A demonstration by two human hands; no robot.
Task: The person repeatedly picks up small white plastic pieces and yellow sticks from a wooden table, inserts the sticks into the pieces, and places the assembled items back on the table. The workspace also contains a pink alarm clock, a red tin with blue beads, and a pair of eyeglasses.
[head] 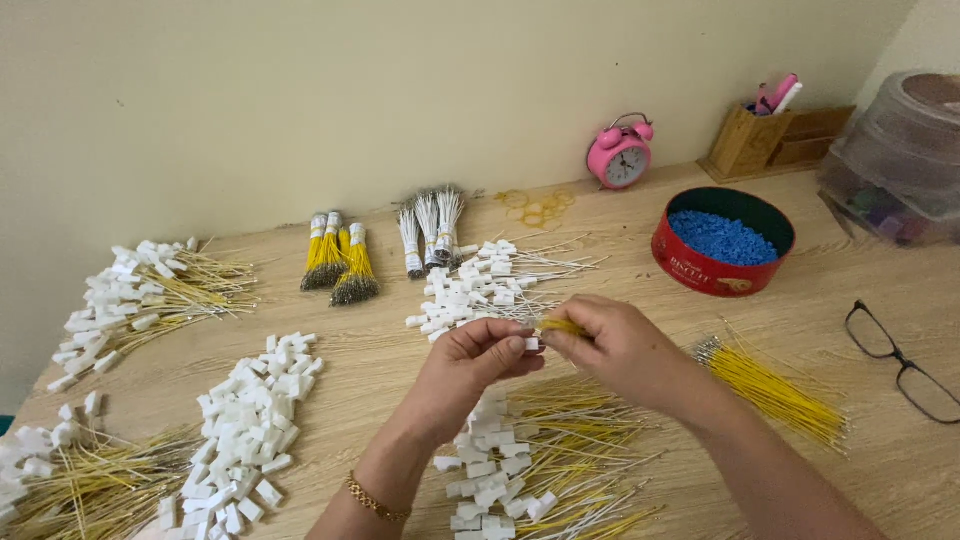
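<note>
From the head camera we see our left hand (470,365) and right hand (615,345) meeting above the middle of the wooden table (380,365). The left hand's fingers are pinched narrow on a small white connector (531,343), and the right hand's fingers are closed on the end of a yellow wire (560,326) that meets that connector (we cannot tell how far in it sits). A gold bracelet (372,499) circles the left wrist.

Directly beneath the hands, near us, lies a heap of finished yellow wires with white connectors (520,470). Just right of it rests a loose bundle of bare yellow wires (775,392). To the left sits a pile of loose white connectors (245,430), with more finished heaps at the near left corner (70,480) and the far left (145,295). Farther off we see tied yellow bundles (335,262), tied white bundles (430,228) and a heap of white-wired connectors (480,285). On the far right stand a red round tin of blue beads (722,240), a pink alarm clock (620,155) and a wooden holder (775,135); black eyeglasses (900,362) lie at the right edge.
</note>
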